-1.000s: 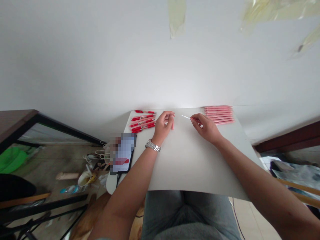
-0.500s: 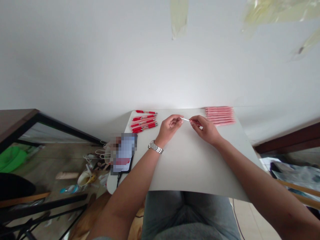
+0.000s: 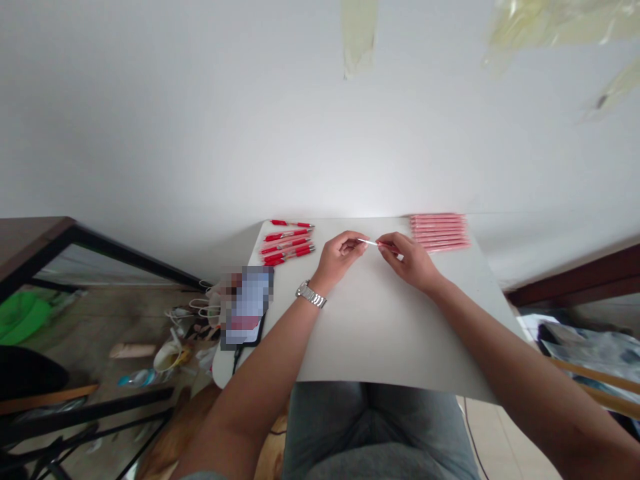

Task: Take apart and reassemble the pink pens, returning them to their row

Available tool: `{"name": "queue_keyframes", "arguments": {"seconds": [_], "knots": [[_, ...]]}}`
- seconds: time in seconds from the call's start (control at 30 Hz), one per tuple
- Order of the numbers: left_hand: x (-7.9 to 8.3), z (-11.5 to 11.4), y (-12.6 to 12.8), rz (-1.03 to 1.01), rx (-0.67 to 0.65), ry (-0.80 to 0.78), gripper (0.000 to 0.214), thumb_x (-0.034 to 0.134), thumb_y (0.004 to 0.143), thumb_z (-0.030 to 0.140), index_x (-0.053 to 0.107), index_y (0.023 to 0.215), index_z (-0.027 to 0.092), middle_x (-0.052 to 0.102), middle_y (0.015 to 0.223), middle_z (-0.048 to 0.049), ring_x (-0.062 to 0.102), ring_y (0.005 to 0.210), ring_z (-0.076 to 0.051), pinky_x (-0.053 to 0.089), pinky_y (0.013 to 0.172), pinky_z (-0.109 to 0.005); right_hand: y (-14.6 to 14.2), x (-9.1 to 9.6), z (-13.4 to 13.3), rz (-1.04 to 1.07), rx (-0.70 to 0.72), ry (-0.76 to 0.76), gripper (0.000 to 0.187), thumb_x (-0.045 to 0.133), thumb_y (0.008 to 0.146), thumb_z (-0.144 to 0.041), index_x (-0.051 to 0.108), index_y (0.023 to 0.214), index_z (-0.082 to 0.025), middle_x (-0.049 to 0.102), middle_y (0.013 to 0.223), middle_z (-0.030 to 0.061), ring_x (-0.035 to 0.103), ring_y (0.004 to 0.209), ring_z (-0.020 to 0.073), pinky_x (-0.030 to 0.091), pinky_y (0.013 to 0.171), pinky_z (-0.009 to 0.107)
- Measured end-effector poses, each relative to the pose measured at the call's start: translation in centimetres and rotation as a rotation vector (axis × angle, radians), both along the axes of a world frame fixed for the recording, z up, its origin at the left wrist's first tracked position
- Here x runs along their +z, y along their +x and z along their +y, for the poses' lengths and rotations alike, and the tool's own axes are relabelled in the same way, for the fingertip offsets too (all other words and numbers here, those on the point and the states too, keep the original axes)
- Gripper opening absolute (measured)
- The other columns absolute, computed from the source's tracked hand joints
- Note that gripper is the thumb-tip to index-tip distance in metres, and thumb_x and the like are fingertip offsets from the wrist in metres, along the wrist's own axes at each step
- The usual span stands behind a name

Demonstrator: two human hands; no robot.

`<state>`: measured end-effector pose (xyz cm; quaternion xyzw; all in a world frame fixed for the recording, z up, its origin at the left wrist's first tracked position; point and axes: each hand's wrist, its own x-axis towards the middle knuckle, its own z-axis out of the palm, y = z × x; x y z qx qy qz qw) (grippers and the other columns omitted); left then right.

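Between my two hands a thin pen refill (image 3: 369,242), white along its bare stretch and reddish near the right fingers, lies almost level above the table. My left hand (image 3: 339,259), a metal watch on its wrist, pinches the white end between thumb and fingertips. Closed around the reddish part is my right hand (image 3: 413,262), whose fingers hide most of it. Left of my hands lie several red pens (image 3: 290,235) with clear barrels. A row of slim pink refills (image 3: 440,231) rests just beyond my right hand.
The white table (image 3: 380,320) stands against a white wall (image 3: 300,133). At its left edge lies a phone (image 3: 247,310) with a cable (image 3: 237,360). On the floor at left are a bottle (image 3: 137,379), a cup (image 3: 167,357) and a green basin (image 3: 25,317).
My fingers have drawn slightly closer together along the refill, and its white end now shows across my left fingertips. The pens and the pink row have stayed put.
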<state>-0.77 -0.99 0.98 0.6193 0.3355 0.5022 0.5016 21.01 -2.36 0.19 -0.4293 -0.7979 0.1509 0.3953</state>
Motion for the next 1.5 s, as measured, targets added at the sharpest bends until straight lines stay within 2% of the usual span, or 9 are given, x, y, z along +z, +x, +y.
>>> {"name": "queue_keyframes", "arguments": {"seconds": [0.2,0.37,0.53,0.67,0.73,0.83,0.93,1.2,1.5], "knots": [[-0.2,0.2,0.0,0.000,0.010,0.001,0.030,0.078,0.089,0.043,0.072,0.103,0.018,0.074,0.096,-0.0049,0.069,0.085,-0.014,0.056,0.080,-0.026,0.0,0.0,0.0,0.016,-0.017,-0.026,0.021,0.052,0.106,-0.041,0.063,0.110,-0.024,0.070,0.093,0.0056,0.065,0.077,0.0178,0.052,0.067,0.031],[0.0,0.3,-0.3,-0.018,0.063,-0.032,0.031,0.076,0.090,0.046,0.069,0.102,0.019,0.076,0.105,-0.0084,0.072,0.092,-0.017,0.056,0.074,-0.024,0.2,-0.1,0.0,0.027,-0.025,-0.040,0.025,0.053,0.105,-0.041,0.062,0.121,-0.024,0.073,0.102,0.0069,0.069,0.083,0.0186,0.055,0.071,0.031],[-0.1,0.7,-0.7,-0.121,0.115,-0.058,0.030,0.074,0.092,0.046,0.066,0.104,0.020,0.077,0.113,-0.0108,0.073,0.098,-0.019,0.058,0.072,-0.026,0.3,-0.1,0.0,0.029,-0.043,-0.053,0.030,0.053,0.105,-0.042,0.061,0.128,-0.024,0.073,0.104,0.0077,0.070,0.084,0.0192,0.057,0.073,0.032],[-0.4,1.1,-0.8,-0.225,0.166,-0.070,0.029,0.074,0.092,0.047,0.065,0.102,0.021,0.076,0.110,-0.0091,0.072,0.088,-0.018,0.058,0.064,-0.026,0.4,0.0,-0.1,0.038,-0.062,-0.055,0.030,0.052,0.105,-0.041,0.061,0.128,-0.024,0.074,0.105,0.0081,0.070,0.085,0.0194,0.057,0.073,0.032],[-0.6,1.3,-0.9,-0.275,0.191,-0.072,0.026,0.074,0.092,0.045,0.065,0.101,0.022,0.075,0.107,-0.0074,0.071,0.087,-0.016,0.060,0.068,-0.027,0.5,-0.1,-0.1,0.048,-0.067,-0.062,0.030,0.052,0.105,-0.040,0.061,0.129,-0.024,0.075,0.104,0.0076,0.071,0.087,0.0196,0.057,0.074,0.032],[-0.8,1.6,-1.0,-0.304,0.234,-0.078,0.024,0.076,0.091,0.043,0.066,0.100,0.023,0.073,0.103,-0.0055,0.071,0.094,-0.016,0.061,0.086,-0.030,0.6,-0.2,0.0,0.066,-0.073,-0.071,0.029,0.052,0.105,-0.039,0.060,0.128,-0.025,0.075,0.103,0.0070,0.073,0.090,0.0198,0.058,0.076,0.032],[-0.9,1.8,-1.3,-0.301,0.255,-0.091,0.026,0.076,0.091,0.044,0.067,0.102,0.023,0.072,0.101,-0.0047,0.071,0.094,-0.015,0.061,0.091,-0.031,0.5,-0.2,0.0,0.078,-0.082,-0.077,0.028,0.053,0.105,-0.039,0.060,0.127,-0.024,0.076,0.104,0.0075,0.074,0.092,0.0200,0.058,0.076,0.032],[-0.2,2.1,-2.7,-0.113,0.270,-0.121,0.030,0.073,0.091,0.042,0.066,0.113,0.023,0.067,0.100,-0.0036,0.069,0.093,-0.016,0.064,0.088,-0.035,0.6,-0.1,-0.1,0.085,-0.082,-0.082,0.028,0.052,0.105,-0.041,0.060,0.126,-0.025,0.077,0.108,0.0085,0.074,0.094,0.0207,0.060,0.078,0.033],[1.3,3.2,-4.8,0.165,0.313,-0.116,0.031,0.074,0.086,0.029,0.065,0.115,0.021,0.071,0.094,-0.0027,0.072,0.081,-0.015,0.063,0.075,-0.029,0.6,-0.1,0.0,0.093,-0.097,-0.089,0.026,0.052,0.105,-0.040,0.060,0.124,-0.024,0.077,0.109,0.0091,0.074,0.090,0.0205,0.060,0.076,0.034]]}}
